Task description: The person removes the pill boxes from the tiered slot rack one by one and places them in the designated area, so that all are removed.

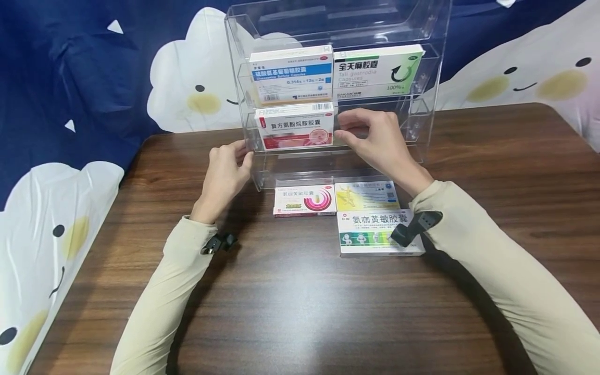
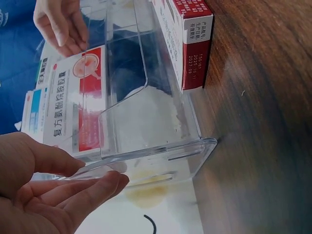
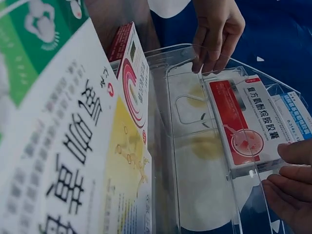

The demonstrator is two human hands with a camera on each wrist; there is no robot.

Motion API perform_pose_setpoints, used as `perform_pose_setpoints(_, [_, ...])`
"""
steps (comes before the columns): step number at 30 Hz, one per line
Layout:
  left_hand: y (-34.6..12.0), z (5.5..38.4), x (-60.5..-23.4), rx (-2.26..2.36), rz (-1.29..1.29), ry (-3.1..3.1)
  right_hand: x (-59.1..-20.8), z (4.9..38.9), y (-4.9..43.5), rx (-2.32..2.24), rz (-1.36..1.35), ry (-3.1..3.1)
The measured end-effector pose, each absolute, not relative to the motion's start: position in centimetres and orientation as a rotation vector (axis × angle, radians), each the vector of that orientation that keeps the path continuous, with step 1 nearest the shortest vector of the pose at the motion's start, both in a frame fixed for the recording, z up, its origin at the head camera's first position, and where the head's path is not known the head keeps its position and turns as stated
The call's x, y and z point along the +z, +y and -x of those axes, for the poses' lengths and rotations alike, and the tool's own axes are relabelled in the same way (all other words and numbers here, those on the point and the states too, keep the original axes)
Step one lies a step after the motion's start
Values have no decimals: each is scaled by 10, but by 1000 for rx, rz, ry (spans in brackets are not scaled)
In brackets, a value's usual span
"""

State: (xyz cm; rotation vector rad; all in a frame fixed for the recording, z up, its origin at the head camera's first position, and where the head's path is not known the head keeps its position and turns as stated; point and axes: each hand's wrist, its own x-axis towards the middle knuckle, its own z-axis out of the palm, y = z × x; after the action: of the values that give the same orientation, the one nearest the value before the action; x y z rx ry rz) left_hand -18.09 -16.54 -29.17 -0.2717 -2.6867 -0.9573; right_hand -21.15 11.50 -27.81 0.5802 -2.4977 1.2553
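Observation:
A clear acrylic display rack (image 1: 295, 161) stands on the table with medicine boxes on its tiers. My left hand (image 1: 225, 174) pinches the rack's left side panel, thumb and fingers on either side of it in the left wrist view. On the lower tier leans a red-and-white capsule box (image 1: 295, 127). My right hand (image 1: 375, 135) is at that box's right end, its thumb tip close to or touching the edge, fingers loosely bent and holding nothing. Above are a blue-and-white capsule box (image 1: 290, 78) and a green-and-white capsule box (image 1: 379, 73), side by side.
In front of the rack lie a pink-and-white box (image 1: 304, 200), a yellow-and-blue box (image 1: 367, 195) and a larger green-and-white box (image 1: 375, 226), partly under my right wrist. A dark blue cloth (image 1: 84, 104) with cloud faces hangs behind the wooden table (image 1: 281, 312).

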Motion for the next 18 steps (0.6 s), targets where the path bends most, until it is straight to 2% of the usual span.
perform_pose_setpoints(18, [-164,181,-292,-952,265,-2679,-279,230,106,1358,-513,-2631])
